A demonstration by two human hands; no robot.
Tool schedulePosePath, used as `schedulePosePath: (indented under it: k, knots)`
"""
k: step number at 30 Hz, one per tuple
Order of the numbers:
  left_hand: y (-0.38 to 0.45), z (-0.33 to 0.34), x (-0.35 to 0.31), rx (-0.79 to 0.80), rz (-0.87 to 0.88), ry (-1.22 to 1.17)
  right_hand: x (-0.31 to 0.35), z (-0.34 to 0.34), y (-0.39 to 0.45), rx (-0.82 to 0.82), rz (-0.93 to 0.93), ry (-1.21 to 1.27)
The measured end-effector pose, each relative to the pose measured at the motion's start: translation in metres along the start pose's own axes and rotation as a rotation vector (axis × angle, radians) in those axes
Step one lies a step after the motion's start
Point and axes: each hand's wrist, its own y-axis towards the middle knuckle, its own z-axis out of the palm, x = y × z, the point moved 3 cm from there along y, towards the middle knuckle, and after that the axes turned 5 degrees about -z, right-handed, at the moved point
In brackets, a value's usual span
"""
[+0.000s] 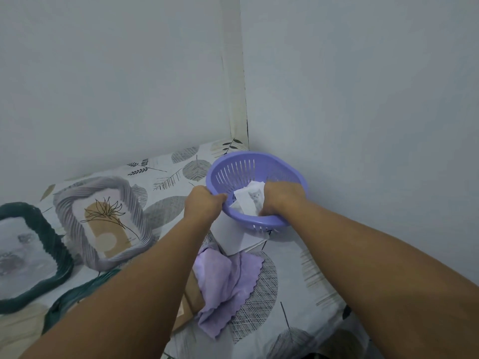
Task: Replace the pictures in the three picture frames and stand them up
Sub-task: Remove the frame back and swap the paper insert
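Observation:
A purple slotted basket (241, 169) sits tilted in the far corner on a white box (232, 235). My left hand (203, 203) grips its near-left rim. My right hand (281, 196) is down inside the basket, fingers curled on a white picture of a grey cat (252, 196). A lilac ribbed frame (77, 203) holding a line-drawn flower print lies flat at left. A dark green wavy frame (53, 244) with a blurry grey picture lies flat at the far left. Part of another dark green frame (75, 294) shows under my left forearm.
A lilac cloth (228, 283) lies crumpled below the box, partly over a brown card or envelope (191, 299). The surface is a leaf-patterned sheet (298, 294). Two grey walls meet at the corner behind the basket.

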Motion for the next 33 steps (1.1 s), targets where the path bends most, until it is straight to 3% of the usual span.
schedulePosePath:
  k: [5,13,19,24,27,33]
  knots:
    - [-0.002,-0.001,0.0,0.008,0.0,-0.008,-0.002,0.003,0.004,0.005,0.031,0.011]
    - [-0.006,-0.002,-0.001,0.008,-0.003,-0.025,-0.005,0.002,0.002,-0.145,-0.015,0.084]
    - [-0.006,-0.002,-0.003,0.01,-0.031,-0.031,-0.005,-0.004,0.003,-0.172,-0.058,0.256]
    - [-0.016,-0.004,-0.008,-0.081,-0.011,0.072,0.002,-0.023,-0.01,-0.394,-0.114,0.406]
    - [-0.029,-0.011,-0.016,-0.179,0.11,-0.108,0.022,-0.031,-0.023,-0.502,-0.155,0.427]
    - [-0.051,-0.048,-0.03,-0.061,0.112,-0.501,0.079,-0.038,-0.059,-0.676,-0.379,0.335]
